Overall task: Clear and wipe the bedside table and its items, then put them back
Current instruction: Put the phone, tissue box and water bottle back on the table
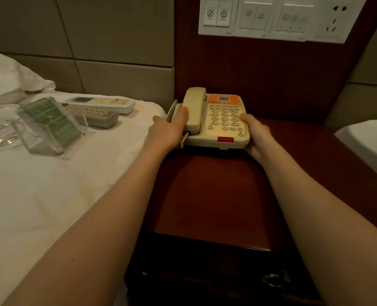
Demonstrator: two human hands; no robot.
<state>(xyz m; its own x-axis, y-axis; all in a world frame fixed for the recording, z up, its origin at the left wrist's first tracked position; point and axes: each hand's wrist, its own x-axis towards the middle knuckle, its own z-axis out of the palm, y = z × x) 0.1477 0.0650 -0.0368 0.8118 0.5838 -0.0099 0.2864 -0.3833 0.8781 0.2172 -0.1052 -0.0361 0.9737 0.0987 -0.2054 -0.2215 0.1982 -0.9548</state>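
Both my hands grip the beige telephone point(216, 120) from its sides: my left hand point(166, 131) wraps the handset side, thumb on the receiver, and my right hand point(257, 133) clasps the keypad side, thumb on the keys. It sits toward the back of the dark wooden surface point(205, 195). Two remote controls point(101, 109) and a clear card stand point(48, 124) lie on the bed point(39, 195) to my left.

left hand point(168, 131): gripping, thumb forward | right hand point(257, 134): gripping | both arms outstretched
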